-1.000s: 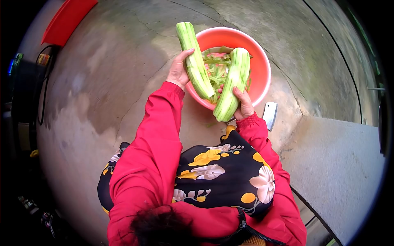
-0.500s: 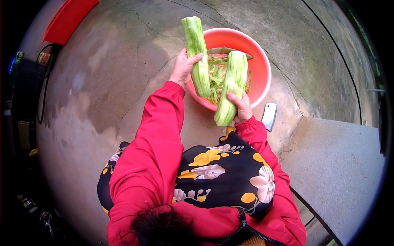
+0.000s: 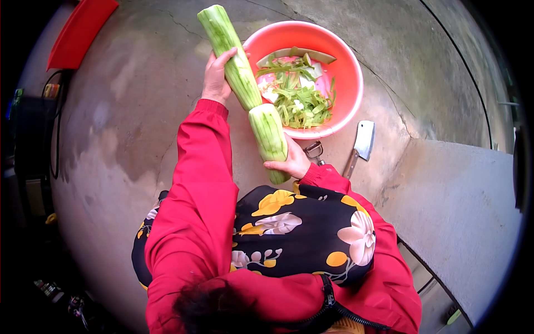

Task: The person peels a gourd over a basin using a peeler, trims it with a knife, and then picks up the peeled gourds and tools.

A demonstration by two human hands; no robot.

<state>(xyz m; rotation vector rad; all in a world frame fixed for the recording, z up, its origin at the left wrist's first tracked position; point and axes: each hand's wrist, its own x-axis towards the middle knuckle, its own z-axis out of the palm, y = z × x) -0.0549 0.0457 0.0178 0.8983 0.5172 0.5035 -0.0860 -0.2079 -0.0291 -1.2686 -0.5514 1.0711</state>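
Note:
My left hand (image 3: 218,77) is closed around a long, peeled pale-green gourd piece (image 3: 236,72), held slanting beside the basin. A second peeled gourd piece (image 3: 268,136) is gripped from its right side by my right hand (image 3: 293,160). Its upper end meets or overlaps the lower end of the first piece; I cannot tell whether they touch. To the right of both pieces stands a pink-red plastic basin (image 3: 351,83), with green peel strips (image 3: 303,103) and some pale scraps inside.
A cleaver (image 3: 364,139) with a wooden handle lies on the concrete floor (image 3: 133,122), right of the basin. Near my right wrist is a peeler (image 3: 315,150). A raised concrete slab (image 3: 450,189) is at the right, and a red plastic object (image 3: 80,36) at the upper left.
Both gourd pieces have moved left, out from over the basin, and now line up end to end. More of the peelings shows, and the peeler and cleaver handle have come into sight.

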